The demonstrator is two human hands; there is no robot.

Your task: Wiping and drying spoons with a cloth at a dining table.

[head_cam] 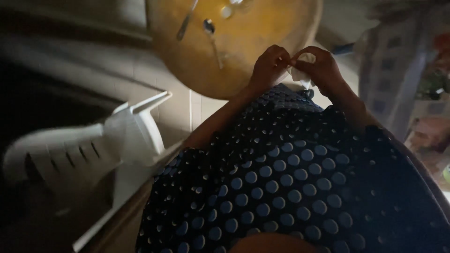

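My left hand (268, 65) and my right hand (321, 69) meet just past the near edge of a round yellow-brown table (262, 42). Both pinch a small crumpled white piece, paper or cloth (299, 74), held between the fingertips; what it is exactly I cannot tell. Two spoons lie on the table top, one (212, 35) nearer my hands and another (186, 21) further left. My dark dress with blue dots (290, 173) fills the lower part of the view.
A white plastic chair (93, 150) stands to the left on the pale tiled floor (178, 107). At the right edge are blurred pale furniture (398, 70) and colourful items (433, 131). The scene is dim.
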